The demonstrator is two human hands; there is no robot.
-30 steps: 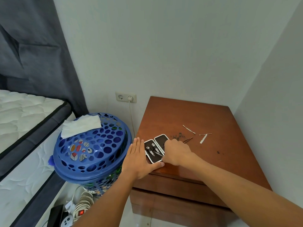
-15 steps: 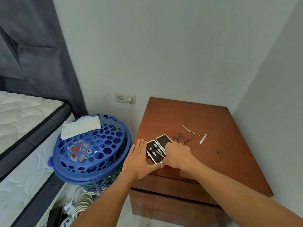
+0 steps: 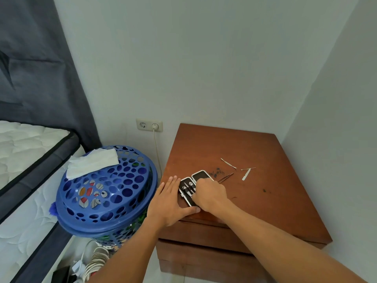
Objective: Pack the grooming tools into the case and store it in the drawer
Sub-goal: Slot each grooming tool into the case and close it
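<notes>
A small black case (image 3: 201, 175) with a white rim lies open on the near-left corner of the brown nightstand (image 3: 265, 205). Its left half holds metal tools under straps. My left hand (image 3: 170, 201) lies flat against the case's left edge, fingers straight, thumb along its front. My right hand (image 3: 210, 194) is curled knuckles-up over the case's near end; what its fingertips touch is hidden. Loose to the right lie tweezers (image 3: 225, 177), a thin pick (image 3: 228, 163), a flat file (image 3: 245, 174) and a needle-like tool (image 3: 247, 169).
A closed drawer front (image 3: 204, 235) runs below the nightstand top. A blue perforated basket (image 3: 106, 193) with a white tissue stands close on the left, a mattress (image 3: 24, 160) beyond it. Coiled cables (image 3: 95, 264) lie on the floor. Walls close in behind and right.
Both hands stay at the case. My right hand has slid slightly toward the case's near end. The loose tools have not moved.
</notes>
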